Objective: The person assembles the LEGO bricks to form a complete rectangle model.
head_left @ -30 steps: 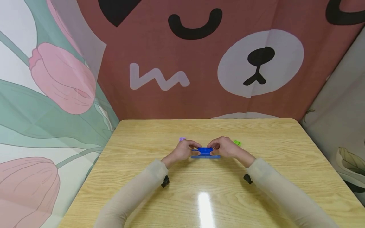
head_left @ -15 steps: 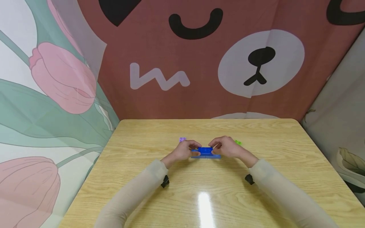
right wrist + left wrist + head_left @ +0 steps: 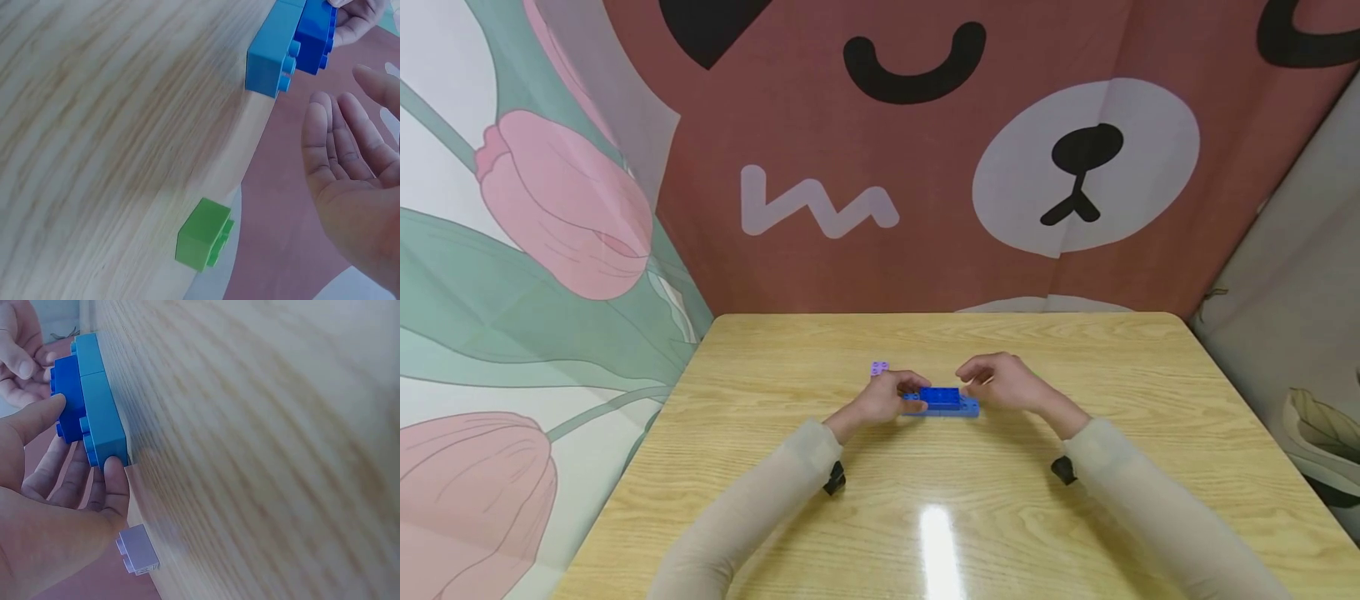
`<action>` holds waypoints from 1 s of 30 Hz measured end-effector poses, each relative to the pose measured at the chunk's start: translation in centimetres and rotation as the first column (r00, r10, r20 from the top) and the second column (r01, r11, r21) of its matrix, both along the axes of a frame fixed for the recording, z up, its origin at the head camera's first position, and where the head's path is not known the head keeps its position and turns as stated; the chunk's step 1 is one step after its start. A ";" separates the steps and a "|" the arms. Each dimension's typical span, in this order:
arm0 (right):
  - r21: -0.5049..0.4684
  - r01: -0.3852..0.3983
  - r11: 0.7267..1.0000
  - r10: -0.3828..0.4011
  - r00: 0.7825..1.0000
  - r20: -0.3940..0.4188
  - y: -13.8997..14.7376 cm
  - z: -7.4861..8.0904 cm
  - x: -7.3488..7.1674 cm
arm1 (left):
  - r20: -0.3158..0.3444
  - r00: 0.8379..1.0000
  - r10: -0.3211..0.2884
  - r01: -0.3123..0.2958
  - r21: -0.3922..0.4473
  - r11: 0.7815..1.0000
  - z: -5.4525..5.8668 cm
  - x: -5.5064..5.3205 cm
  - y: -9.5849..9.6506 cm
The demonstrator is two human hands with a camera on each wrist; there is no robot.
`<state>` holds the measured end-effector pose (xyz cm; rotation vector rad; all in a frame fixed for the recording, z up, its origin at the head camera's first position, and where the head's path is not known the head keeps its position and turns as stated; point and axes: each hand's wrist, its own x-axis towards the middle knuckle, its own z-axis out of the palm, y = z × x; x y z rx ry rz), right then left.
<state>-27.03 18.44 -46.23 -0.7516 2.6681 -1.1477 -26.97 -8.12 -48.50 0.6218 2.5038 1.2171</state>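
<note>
1. Purple brick (image 3: 880,367): small, studded, on the wood-grained bench (image 3: 1000,492).
2. Left hand (image 3: 883,396): little changed; grip narrow, holding the dark-blue brick between thumb and fingers.
3. Dark-blue brick (image 3: 940,398): smooth, oblong, apparently plastic; atop two light-blue bricks (image 3: 971,409) laid end to end.
4. Right hand (image 3: 1006,382): just withdrawn from the dark-blue brick; grip wide, holding nothing, suggesting that brick is seated.
5. Green brick (image 3: 203,232): blocky, studded, near the right hand.
</note>
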 end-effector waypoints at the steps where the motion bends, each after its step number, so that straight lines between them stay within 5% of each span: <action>1: 0.000 0.006 1.000 -0.006 1.000 0.001 0.1 0.0 0.0 | 0.000 1.000 0.000 0.000 0.000 1.000 0.0 0.0 0.0; 30: 0.011 0.188 0.982 -0.188 0.982 -0.021 5.2 -0.1 -0.9 | 0.016 1.000 -0.008 0.008 0.018 1.000 0.0 0.1 -0.1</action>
